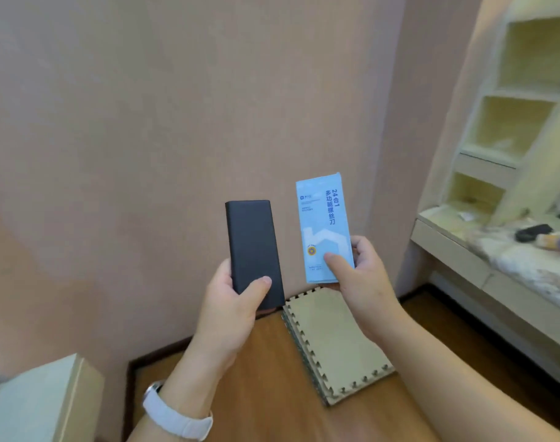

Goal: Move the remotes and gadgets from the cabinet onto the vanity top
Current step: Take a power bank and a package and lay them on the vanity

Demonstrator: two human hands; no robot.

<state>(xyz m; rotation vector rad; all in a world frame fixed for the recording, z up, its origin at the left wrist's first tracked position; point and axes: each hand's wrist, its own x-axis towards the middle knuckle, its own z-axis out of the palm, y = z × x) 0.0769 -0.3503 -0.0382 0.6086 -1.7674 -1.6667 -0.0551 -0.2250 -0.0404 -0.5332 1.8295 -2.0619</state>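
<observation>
Here | pink wall | wood floor, foam mats | cluttered vanity top

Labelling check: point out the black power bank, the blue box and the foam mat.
black power bank (252, 247), head view, centre of front face
blue box (323, 224), head view, centre of printed face
foam mat (333, 349), head view, centre of top surface
</observation>
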